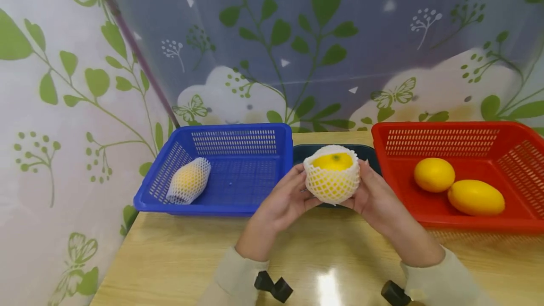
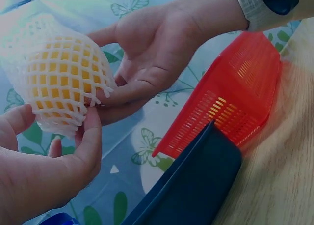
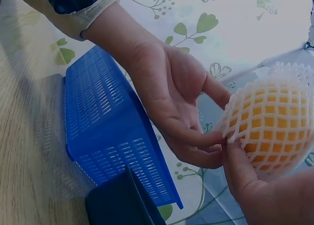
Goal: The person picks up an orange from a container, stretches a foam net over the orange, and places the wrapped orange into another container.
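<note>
A yellow fruit (image 1: 326, 162) sits inside a white foam net (image 1: 332, 184), its top bare through the net's opening. Both hands hold it up above a dark green tray (image 1: 369, 155). My left hand (image 1: 284, 198) grips the netted fruit from the left, and my right hand (image 1: 377, 199) from the right. In the left wrist view, the fingers of the left hand (image 2: 59, 171) pinch the lower end of the net, close to those of the right hand (image 2: 162, 50). The right wrist view also shows fingertips of both hands meeting at the net's edge.
At left, a blue basket (image 1: 238, 209) holds another netted yellow fruit (image 1: 189, 181). A red basket (image 1: 425, 221) at right contains two bare yellow fruits, one rounder (image 1: 434, 174) and one longer (image 1: 476, 197). The wooden table (image 1: 178, 259) meets a patterned wall covering behind.
</note>
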The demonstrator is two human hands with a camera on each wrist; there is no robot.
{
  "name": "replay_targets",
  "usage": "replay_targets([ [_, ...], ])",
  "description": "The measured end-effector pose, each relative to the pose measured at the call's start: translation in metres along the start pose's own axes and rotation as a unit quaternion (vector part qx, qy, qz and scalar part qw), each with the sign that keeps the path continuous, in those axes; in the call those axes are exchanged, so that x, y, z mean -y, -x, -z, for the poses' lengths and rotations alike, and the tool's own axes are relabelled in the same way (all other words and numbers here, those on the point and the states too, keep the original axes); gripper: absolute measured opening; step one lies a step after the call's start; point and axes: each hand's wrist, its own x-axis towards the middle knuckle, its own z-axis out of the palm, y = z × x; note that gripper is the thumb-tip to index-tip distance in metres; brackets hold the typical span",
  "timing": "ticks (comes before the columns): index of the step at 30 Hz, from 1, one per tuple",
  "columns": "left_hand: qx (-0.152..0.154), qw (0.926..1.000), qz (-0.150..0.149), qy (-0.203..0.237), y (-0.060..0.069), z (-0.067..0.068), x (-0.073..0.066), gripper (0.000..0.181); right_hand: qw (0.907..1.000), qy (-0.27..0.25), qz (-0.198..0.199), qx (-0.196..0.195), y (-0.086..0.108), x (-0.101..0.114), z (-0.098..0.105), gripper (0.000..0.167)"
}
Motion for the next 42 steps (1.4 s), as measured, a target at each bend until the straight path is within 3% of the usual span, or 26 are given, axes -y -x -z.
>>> replay_targets([
  [6, -0.015, 0.9997, -0.006, -0.019, -0.006, -0.004, -0.005, 0.025, 0.9998, -0.008, -0.004, -0.019, -0.002, 0.009, -0.005, 0.04],
  [10, -0.053, 0.9958, -0.024, -0.071, -0.005, -0.001, -0.009, 0.029, 0.9989, -0.018, -0.017, -0.04, -0.004, 0.008, -0.008, 0.035],
  [13, -0.076, 0.9851, -0.055, -0.144, -0.002, -0.001, -0.01, 0.037, 0.9973, -0.02, -0.03, -0.064, -0.001, 0.006, -0.01, 0.033],
  [16, -0.071, 0.9694, -0.104, -0.211, 0.0, -0.002, -0.01, 0.043, 0.9956, -0.012, -0.035, -0.086, 0.003, 0.005, -0.011, 0.033],
  [20, -0.052, 0.9544, -0.159, -0.247, 0.003, -0.006, -0.01, 0.049, 0.9934, -0.006, -0.05, -0.104, 0.007, 0.004, -0.011, 0.03],
  [22, -0.043, 0.9513, -0.17, -0.254, 0.005, -0.007, -0.011, 0.049, 0.9917, -0.004, -0.062, -0.113, 0.009, 0.004, -0.012, 0.03],
  [27, -0.001, 0.9461, -0.163, -0.28, 0.012, -0.007, -0.011, 0.048, 0.9882, 0.002, -0.09, -0.124, 0.012, 0.003, -0.014, 0.042],
  [32, 0.049, 0.9373, -0.145, -0.313, 0.016, -0.002, -0.008, 0.087, 0.9876, 0.011, -0.111, -0.11, 0.016, 0.002, -0.016, 0.053],
  [35, 0.066, 0.9342, -0.135, -0.323, 0.017, -0.002, -0.005, 0.098, 0.9856, 0.016, -0.127, -0.11, 0.02, 0.001, -0.016, 0.058],
  [38, 0.07, 0.9326, -0.137, -0.327, 0.018, -0.003, -0.001, 0.099, 0.983, 0.019, -0.142, -0.115, 0.023, 0.0, -0.017, 0.06],
  [42, 0.051, 0.938, -0.118, -0.322, 0.021, -0.005, 0.003, 0.095, 0.9789, 0.045, -0.164, -0.113, 0.028, -0.001, -0.017, 0.058],
])
